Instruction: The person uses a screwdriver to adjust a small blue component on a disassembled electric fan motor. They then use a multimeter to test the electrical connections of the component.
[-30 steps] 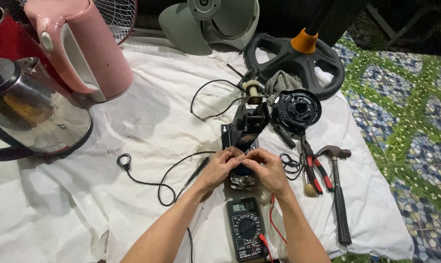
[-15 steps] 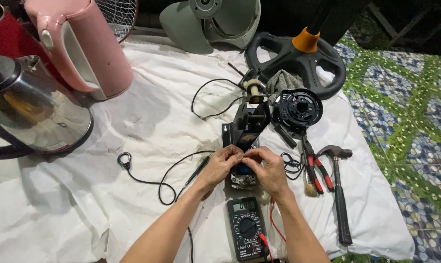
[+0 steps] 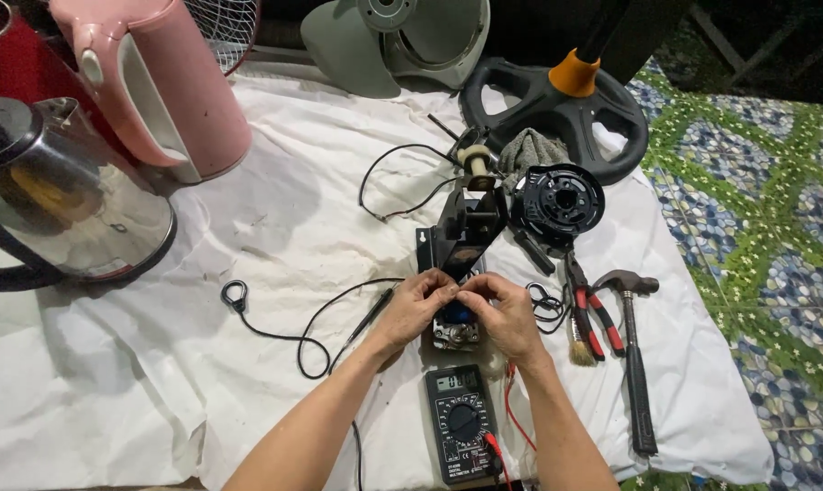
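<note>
Both hands, left hand (image 3: 418,305) and right hand (image 3: 500,314), pinch fingertips together over the small motor (image 3: 455,327), which lies directly beneath them, equally near.

- Your multimeter (image 3: 461,425) lies just below your hands, black and upright-rectangular.
- Its small grey rectangular screen (image 3: 456,381) sits at the top, above the round dial.
</note>
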